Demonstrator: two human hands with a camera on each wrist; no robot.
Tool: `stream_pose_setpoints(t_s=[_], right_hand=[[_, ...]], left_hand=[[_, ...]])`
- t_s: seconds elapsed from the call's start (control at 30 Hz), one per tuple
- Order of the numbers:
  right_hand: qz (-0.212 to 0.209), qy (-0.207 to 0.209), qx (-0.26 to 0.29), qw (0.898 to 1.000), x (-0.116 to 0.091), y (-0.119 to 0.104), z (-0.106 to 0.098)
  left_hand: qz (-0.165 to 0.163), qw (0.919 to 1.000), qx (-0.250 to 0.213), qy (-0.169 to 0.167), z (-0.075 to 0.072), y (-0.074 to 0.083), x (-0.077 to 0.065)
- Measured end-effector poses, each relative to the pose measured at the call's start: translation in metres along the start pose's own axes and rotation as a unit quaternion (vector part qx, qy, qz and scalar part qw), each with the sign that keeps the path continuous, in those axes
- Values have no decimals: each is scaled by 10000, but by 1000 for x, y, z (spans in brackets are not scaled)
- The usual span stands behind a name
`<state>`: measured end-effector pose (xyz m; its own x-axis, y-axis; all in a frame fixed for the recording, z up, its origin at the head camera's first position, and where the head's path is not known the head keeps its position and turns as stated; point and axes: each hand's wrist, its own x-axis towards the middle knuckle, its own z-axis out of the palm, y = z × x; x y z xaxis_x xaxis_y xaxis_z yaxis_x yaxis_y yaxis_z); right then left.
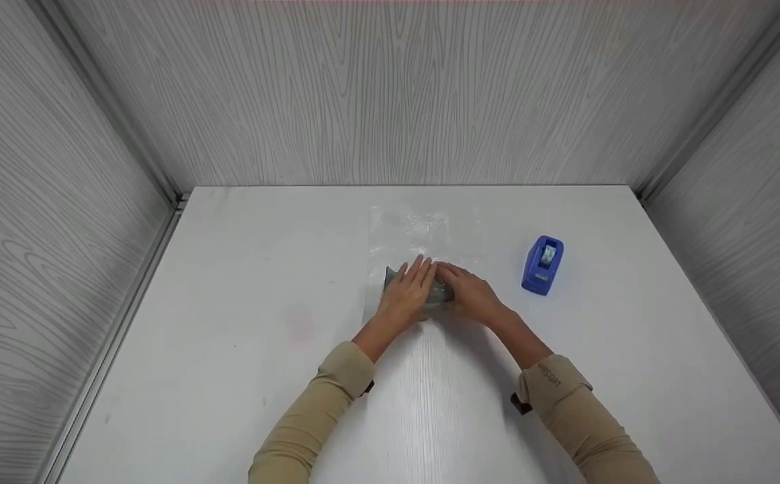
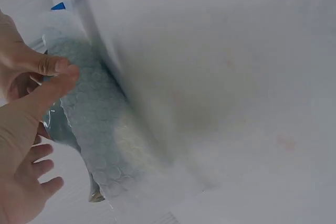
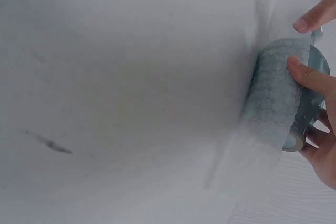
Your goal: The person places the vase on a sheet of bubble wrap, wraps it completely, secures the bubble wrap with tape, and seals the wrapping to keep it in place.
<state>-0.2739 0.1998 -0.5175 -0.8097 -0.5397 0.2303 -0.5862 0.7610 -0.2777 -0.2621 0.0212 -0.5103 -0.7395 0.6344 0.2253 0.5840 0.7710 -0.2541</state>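
Observation:
A glossy grey-green ceramic vessel [image 3: 315,66] lies on its side, partly covered by clear bubble wrap [image 2: 100,114]. My left hand [image 1: 406,298] lies over its left part in the head view, fingers straight and thumb on the wrap; the left wrist view shows those fingers spread on the far side. My right hand [image 1: 473,296] holds the right end, with its thumb pressing the wrap and its fingers curled around the vessel in the right wrist view. Between the hands, only part of the vessel shows in the head view.
The bubble wrap sheet stretches flat beyond the hands on the white table [image 1: 228,302]. A blue tape dispenser [image 1: 543,265] stands to the right of the sheet. Grey wood-grain panels [image 1: 390,94] enclose the table at the back and both sides.

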Motion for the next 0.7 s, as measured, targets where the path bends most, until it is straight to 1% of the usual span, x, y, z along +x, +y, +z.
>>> stream_pose_setpoints(t_s=[0.07,0.1,0.13,0.2,0.27,0.37,0.43,0.5,0.63,0.7], right_hand=[[-16,-65,123,9999,1,1,-1],[-11,-92,176,9998,1,2,-2],[-1,-122,261,9996,2,2,-2],[54,-189,413,9990,4,3,-4],[127,-273,549,9980,6,5,-6],[167,-411,730,9963,9,8,-8],[131,-496,783,9956,11,8,-10],[88,-595,810,9949,12,9,-11],[27,-745,888,9932,12,9,-13],[73,-759,995,9921,11,9,-13]], left_hand=[[-77,9995,-188,-259,2,-1,3],[-122,9990,-300,-323,4,-1,5],[-177,9983,-460,-303,5,-2,6],[-269,9965,-771,-181,8,-4,7],[-303,9947,-983,29,10,-6,8],[-282,9926,-1125,354,10,-10,9],[-258,9924,-1107,469,9,-12,10],[-258,9924,-1125,433,8,-14,11],[-231,9934,-1120,120,5,-17,13],[-178,9936,-1115,23,3,-18,13]])
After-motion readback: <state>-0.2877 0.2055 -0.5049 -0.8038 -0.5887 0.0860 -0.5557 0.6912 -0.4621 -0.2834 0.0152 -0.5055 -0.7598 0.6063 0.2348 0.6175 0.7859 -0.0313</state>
